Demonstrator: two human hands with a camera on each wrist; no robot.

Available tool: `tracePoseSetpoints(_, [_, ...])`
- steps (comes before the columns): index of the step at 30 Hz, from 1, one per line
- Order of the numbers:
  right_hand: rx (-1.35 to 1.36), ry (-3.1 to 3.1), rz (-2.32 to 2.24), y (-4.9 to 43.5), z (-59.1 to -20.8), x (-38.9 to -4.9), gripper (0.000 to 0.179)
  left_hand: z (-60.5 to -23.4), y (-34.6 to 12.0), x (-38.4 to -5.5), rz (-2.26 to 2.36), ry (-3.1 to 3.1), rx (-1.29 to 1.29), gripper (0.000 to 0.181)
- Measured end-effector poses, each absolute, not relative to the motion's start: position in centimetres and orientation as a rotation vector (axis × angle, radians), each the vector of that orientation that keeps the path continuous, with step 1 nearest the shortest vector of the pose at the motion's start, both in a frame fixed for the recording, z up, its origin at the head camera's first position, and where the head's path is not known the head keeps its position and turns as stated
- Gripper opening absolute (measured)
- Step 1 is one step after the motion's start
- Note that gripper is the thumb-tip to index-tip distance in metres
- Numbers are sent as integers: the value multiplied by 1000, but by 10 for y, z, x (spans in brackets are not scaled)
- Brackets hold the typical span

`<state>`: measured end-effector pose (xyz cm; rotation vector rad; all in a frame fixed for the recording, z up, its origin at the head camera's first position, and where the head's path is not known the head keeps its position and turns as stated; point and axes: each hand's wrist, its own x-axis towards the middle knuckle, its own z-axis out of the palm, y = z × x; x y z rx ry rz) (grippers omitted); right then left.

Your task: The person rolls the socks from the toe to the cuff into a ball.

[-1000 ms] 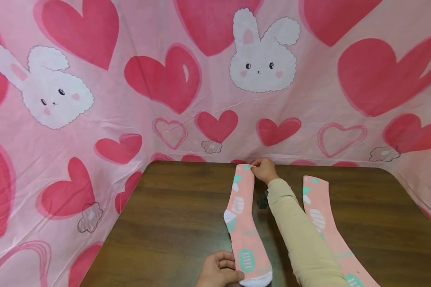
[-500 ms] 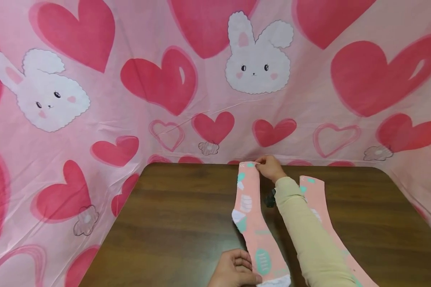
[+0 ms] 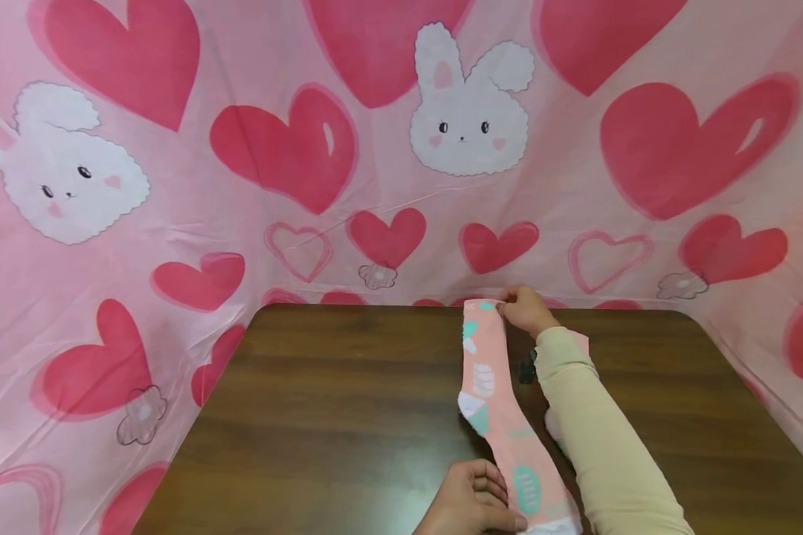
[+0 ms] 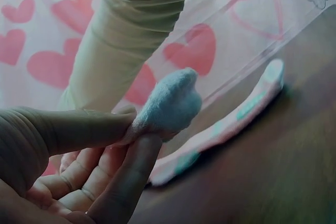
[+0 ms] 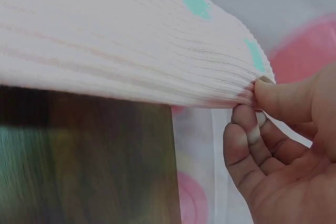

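A pink sock [image 3: 505, 401] with white heel and toe and mint-green marks is stretched lengthwise between both hands. At its toe end, my left hand [image 3: 468, 501] pinches the edge between thumb and fingers. The left wrist view shows the pale toe [image 4: 170, 100] bunched beyond those fingertips, raised off the table. My right hand [image 3: 527, 308] pinches a corner of the cuff at the far end. In the right wrist view, the ribbed fabric [image 5: 157, 51] is drawn into creases at thumb and fingertips. A second pink sock [image 4: 226, 124] lies on the table, mostly hidden by the right sleeve in the head view.
The brown wooden table [image 3: 321, 401] ends at a pink cloth backdrop [image 3: 388, 178] printed with hearts and rabbits. A small black object [image 3: 527, 368] sits beside the right sleeve [image 3: 595, 423]. Table surface shows to the left of the sock.
Both hands have shifted rightward with the sock held between them, toward the second sock. The right sleeve now covers most of that second sock. The head view has turned slightly.
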<state>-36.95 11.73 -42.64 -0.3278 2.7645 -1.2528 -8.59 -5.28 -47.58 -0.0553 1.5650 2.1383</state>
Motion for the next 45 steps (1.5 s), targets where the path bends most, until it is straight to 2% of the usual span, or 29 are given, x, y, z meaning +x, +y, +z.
tracePoseSetpoints(10, [-285,2741,-1231,151,-415,-367,24,-474,-25,-92,2140,1506,-8,25])
tracePoseSetpoints(20, [-250,2736,-1269,180,-414,-365,20,-474,10,-100,2130,1502,138,25])
tracePoseSetpoints(28, [-246,2846,-1179,207,-413,-368,21,-473,40,-100,2115,1548,88,28])
tracePoseSetpoints(35, [-246,2921,-1181,214,-424,-366,14,-478,62,-97,2132,1624,-48,26])
tracePoseSetpoints(39, [-228,2945,-1189,217,-428,-365,16,-484,69,-96,2199,1598,-45,27])
tracePoseSetpoints(45, [-133,2929,-1180,221,-435,-361,20,-494,72,-94,2288,1455,40,20])
